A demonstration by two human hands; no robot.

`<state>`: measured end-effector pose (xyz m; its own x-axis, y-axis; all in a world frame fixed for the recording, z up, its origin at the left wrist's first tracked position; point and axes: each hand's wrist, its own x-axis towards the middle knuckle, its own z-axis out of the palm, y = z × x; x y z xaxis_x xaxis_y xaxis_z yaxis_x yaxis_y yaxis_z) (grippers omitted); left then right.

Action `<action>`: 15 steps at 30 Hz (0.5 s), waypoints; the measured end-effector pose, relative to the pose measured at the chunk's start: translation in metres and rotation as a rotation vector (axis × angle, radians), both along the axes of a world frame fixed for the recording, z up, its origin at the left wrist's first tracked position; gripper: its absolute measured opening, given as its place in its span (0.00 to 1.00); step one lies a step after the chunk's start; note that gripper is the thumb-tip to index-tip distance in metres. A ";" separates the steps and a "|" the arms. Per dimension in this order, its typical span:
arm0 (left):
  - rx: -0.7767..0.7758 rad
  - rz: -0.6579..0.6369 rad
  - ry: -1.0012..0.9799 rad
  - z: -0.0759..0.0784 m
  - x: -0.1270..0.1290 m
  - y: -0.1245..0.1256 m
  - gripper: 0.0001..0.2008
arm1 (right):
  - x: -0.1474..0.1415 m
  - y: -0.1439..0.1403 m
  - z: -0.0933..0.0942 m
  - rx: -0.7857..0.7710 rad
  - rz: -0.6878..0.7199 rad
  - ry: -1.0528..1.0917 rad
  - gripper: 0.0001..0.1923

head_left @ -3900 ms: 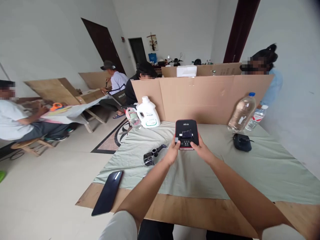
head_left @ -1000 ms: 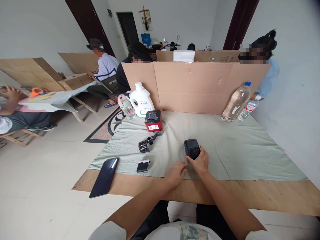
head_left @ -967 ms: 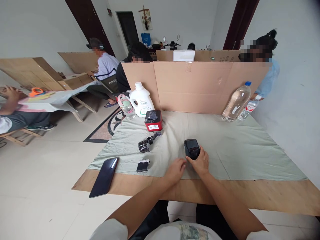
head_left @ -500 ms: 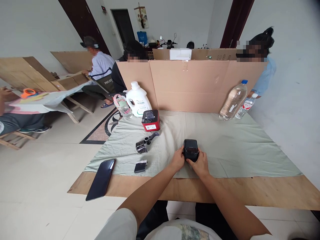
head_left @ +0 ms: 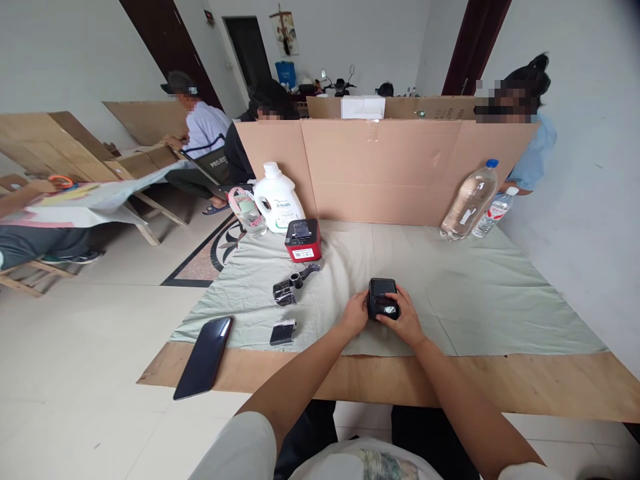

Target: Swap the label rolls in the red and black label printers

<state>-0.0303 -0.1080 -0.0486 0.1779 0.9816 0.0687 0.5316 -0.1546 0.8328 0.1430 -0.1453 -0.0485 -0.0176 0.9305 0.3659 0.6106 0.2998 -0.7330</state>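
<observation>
A small black box-shaped device (head_left: 381, 288), resembling a portable label printer, rests on the cloth in front of me. My left hand (head_left: 355, 313) is closed around its left side. On the other side, my right hand (head_left: 406, 317) grips it, with the thumb at the near edge and a finger reaching over the top. Left of the hands lie a black plastic-wrapped roll (head_left: 284, 293), a smaller black ring-shaped roll (head_left: 296, 280) and a flat dark piece with a white edge (head_left: 283, 332). Farther back stands a red and black box (head_left: 303, 241) with a white label.
A dark phone (head_left: 204, 359) lies at the table's left front edge. A white jug (head_left: 278, 200) and a pink-handled cup (head_left: 250, 217) stand at back left. Two bottles, one large (head_left: 470, 200) and one small (head_left: 495, 213), lean by the cardboard screen (head_left: 380, 173). Other people sit beyond.
My right hand has shifted its fingers, and one now lies across the top of the device. At far left, another person's hand has moved to the orange-handled scissors.
</observation>
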 end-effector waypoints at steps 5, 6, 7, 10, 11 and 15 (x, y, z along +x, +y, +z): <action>-0.155 0.074 -0.066 0.009 0.001 0.010 0.17 | 0.003 0.002 0.000 0.013 0.033 0.122 0.23; -0.226 0.105 -0.094 0.012 0.002 0.014 0.15 | 0.001 0.004 0.000 0.009 0.012 0.148 0.22; -0.300 0.136 -0.126 0.015 0.003 0.017 0.14 | -0.001 0.007 0.000 0.001 -0.028 0.165 0.21; -0.482 0.191 -0.225 0.023 0.004 0.028 0.08 | -0.008 0.015 -0.004 -0.004 -0.163 0.153 0.18; -0.520 0.199 -0.249 0.026 0.004 0.031 0.06 | -0.010 0.017 -0.006 0.001 -0.178 0.133 0.19; -0.642 0.194 -0.230 0.037 0.005 0.039 0.02 | -0.014 0.020 -0.018 -0.035 -0.104 0.054 0.29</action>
